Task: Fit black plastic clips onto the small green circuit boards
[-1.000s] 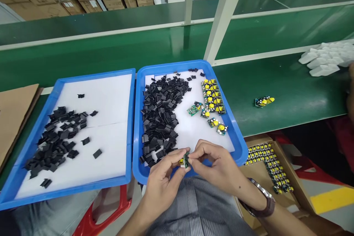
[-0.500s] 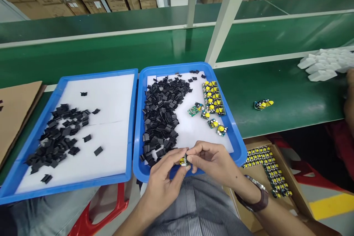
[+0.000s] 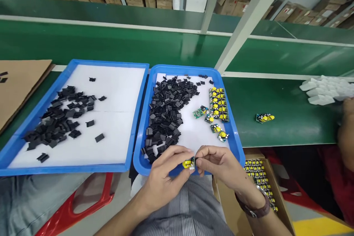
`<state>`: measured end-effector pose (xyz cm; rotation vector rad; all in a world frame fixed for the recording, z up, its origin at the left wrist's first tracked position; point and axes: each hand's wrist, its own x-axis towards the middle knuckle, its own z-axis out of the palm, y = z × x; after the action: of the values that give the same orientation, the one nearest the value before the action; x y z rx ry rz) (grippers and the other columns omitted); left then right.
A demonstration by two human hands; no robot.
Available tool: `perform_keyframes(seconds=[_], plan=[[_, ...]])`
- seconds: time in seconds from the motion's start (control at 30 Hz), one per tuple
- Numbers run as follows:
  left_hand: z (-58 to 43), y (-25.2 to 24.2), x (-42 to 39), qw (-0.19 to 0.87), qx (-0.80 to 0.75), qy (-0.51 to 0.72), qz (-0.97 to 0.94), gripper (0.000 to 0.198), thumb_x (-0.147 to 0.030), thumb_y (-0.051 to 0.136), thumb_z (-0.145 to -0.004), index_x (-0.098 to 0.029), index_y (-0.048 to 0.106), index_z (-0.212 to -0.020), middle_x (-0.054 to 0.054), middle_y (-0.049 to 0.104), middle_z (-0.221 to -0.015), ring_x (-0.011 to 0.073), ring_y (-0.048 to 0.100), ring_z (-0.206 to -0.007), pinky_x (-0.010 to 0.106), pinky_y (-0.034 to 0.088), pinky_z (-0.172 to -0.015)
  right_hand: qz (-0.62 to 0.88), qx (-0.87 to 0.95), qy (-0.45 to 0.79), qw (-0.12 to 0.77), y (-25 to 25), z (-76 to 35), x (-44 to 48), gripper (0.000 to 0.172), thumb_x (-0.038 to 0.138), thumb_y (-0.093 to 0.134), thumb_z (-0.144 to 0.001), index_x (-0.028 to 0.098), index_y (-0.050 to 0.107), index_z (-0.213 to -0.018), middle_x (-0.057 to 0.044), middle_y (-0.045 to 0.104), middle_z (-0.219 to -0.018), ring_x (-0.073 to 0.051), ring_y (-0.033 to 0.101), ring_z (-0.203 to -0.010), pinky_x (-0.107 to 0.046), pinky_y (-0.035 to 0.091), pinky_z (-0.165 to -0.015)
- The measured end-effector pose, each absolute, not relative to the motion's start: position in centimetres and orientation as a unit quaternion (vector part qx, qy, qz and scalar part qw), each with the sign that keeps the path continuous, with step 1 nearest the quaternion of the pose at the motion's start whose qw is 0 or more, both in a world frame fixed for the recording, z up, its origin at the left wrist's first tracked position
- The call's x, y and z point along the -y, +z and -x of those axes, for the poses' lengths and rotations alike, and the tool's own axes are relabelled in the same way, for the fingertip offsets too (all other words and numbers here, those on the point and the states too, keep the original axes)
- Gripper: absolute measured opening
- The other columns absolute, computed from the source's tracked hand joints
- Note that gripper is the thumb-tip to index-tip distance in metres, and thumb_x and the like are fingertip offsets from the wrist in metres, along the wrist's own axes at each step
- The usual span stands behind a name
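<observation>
Over the near edge of the right blue tray (image 3: 238, 143), my left hand (image 3: 168, 177) pinches a small circuit board with yellow parts (image 3: 188, 163). My right hand (image 3: 217, 162) is closed at the board's right side, thumb and forefinger pressed together; whatever lies between them is too small to make out. Black folded pieces (image 3: 166, 110) are heaped on the left of that tray. Rows of yellow-topped boards (image 3: 219, 105) stand at its right, with a few loose ones below and a green board (image 3: 198, 113) beside them.
A second blue tray (image 3: 138, 118) at left holds more black pieces. Cardboard (image 3: 24, 84) lies far left. One board (image 3: 264, 118) and white housings (image 3: 320, 90) lie on the green bench at right, near another person's hand (image 3: 347, 125). A carton of boards (image 3: 276, 180) stands below.
The camera view has shifted. My right fingers have drawn slightly away from the board, which now shows more of its yellow parts in my left hand.
</observation>
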<state>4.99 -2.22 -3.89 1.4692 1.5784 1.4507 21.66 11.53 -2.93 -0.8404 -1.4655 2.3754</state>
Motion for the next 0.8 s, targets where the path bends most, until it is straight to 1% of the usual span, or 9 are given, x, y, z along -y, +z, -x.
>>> perform_keyframes(seconds=[0.1,0.17,0.3,0.37,0.53,0.63,0.8], plan=[[-4.9,-3.9,2.2,0.269,-0.572,0.549,-0.547,0.051,-0.003,0.069,-0.092,-0.029,0.068,-0.136,0.006,0.068,-0.124,0.0169,0.068,-0.115,0.029,0.058,-0.1,0.276,0.531,0.794,0.107,-2.5,-21.7,-11.7,0.019,0.034,0.084,-0.088,0.017,0.077,-0.087,0.001,0.069,-0.079,-0.009,0.066,-0.066,-0.022,0.058,-0.064],[-4.9,-3.9,2.2,0.269,-0.568,0.554,-0.546,0.054,-0.002,0.07,-0.091,-0.029,0.067,-0.137,0.006,0.069,-0.124,0.0168,0.068,-0.115,0.029,0.058,-0.1,0.273,0.542,0.788,0.102,-2.2,-21.7,-11.8,0.02,0.036,0.084,-0.088,0.017,0.076,-0.087,0.001,0.068,-0.08,-0.01,0.066,-0.067,-0.022,0.057,-0.064],[-4.8,-3.7,2.3,0.281,-0.577,0.542,-0.542,0.054,-0.004,0.068,-0.092,-0.03,0.066,-0.139,0.008,0.066,-0.132,0.0211,0.067,-0.122,0.035,0.058,-0.104,0.276,0.548,0.785,0.079,-2.2,-21.5,-11.8,0.026,0.04,0.082,-0.09,0.016,0.073,-0.083,0.001,0.067,-0.073,-0.011,0.065,-0.063,-0.023,0.057,-0.063],[-4.7,-3.6,2.3,0.303,-0.571,0.537,-0.542,0.054,-0.005,0.067,-0.093,-0.03,0.064,-0.141,0.01,0.066,-0.133,0.0224,0.067,-0.122,0.038,0.059,-0.104,0.276,0.54,0.792,0.069,-2.4,-21.5,-11.7,0.029,0.041,0.081,-0.091,0.016,0.071,-0.08,0.001,0.068,-0.07,-0.011,0.065,-0.059,-0.024,0.056,-0.061],[-4.6,-3.5,2.2,0.338,-0.549,0.554,-0.527,0.05,-0.009,0.068,-0.095,-0.029,0.065,-0.141,0.008,0.072,-0.121,0.0207,0.071,-0.111,0.036,0.061,-0.097,0.288,0.521,0.801,0.068,-3.0,-21.8,-11.7,0.029,0.041,0.082,-0.089,0.017,0.07,-0.078,-0.001,0.071,-0.07,-0.013,0.067,-0.054,-0.025,0.057,-0.055],[-4.6,-3.6,2.2,0.34,-0.548,0.559,-0.522,0.047,-0.011,0.069,-0.095,-0.027,0.067,-0.139,0.008,0.074,-0.118,0.0203,0.072,-0.108,0.035,0.061,-0.096,0.295,0.516,0.802,0.058,-3.3,-21.9,-11.8,0.03,0.041,0.084,-0.087,0.017,0.07,-0.076,0.0,0.071,-0.066,-0.013,0.067,-0.05,-0.025,0.057,-0.053],[-4.9,-4.0,2.2,0.324,-0.537,0.586,-0.513,0.046,-0.009,0.069,-0.094,-0.026,0.068,-0.137,0.008,0.074,-0.115,0.0196,0.073,-0.105,0.034,0.061,-0.093,0.306,0.459,0.833,0.043,-3.0,-21.4,-11.6,0.034,0.041,0.089,-0.081,0.016,0.067,-0.071,0.0,0.071,-0.062,-0.012,0.064,-0.042,-0.023,0.055,-0.044]])
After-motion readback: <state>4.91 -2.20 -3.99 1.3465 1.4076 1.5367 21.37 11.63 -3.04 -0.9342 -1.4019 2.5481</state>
